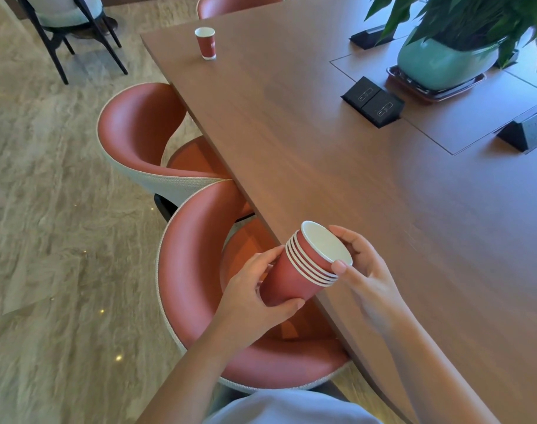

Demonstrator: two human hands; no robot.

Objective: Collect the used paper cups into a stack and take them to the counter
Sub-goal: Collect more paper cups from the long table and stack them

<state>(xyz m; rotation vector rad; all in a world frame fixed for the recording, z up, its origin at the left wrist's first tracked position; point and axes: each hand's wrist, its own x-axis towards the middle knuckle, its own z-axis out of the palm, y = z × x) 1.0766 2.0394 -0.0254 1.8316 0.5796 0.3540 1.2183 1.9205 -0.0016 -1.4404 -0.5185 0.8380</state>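
Note:
I hold a stack of several red paper cups [303, 270] with white rims, tilted, over the near edge of the brown wooden table [322, 142]. My left hand [255, 289] wraps the bottom of the stack from the left. The fingers of my right hand [362, 264] close on the rim of the top cup, thumb on the near side. One more red paper cup [205, 43] stands upright alone near the table's far left corner.
Two red shell chairs [138, 133] [193, 270] are tucked under the table's left edge. A potted plant in a teal pot [438, 62] and black pop-up socket boxes [372, 101] sit at the table's right. A dark-legged chair [68, 16] stands on the marble floor far left.

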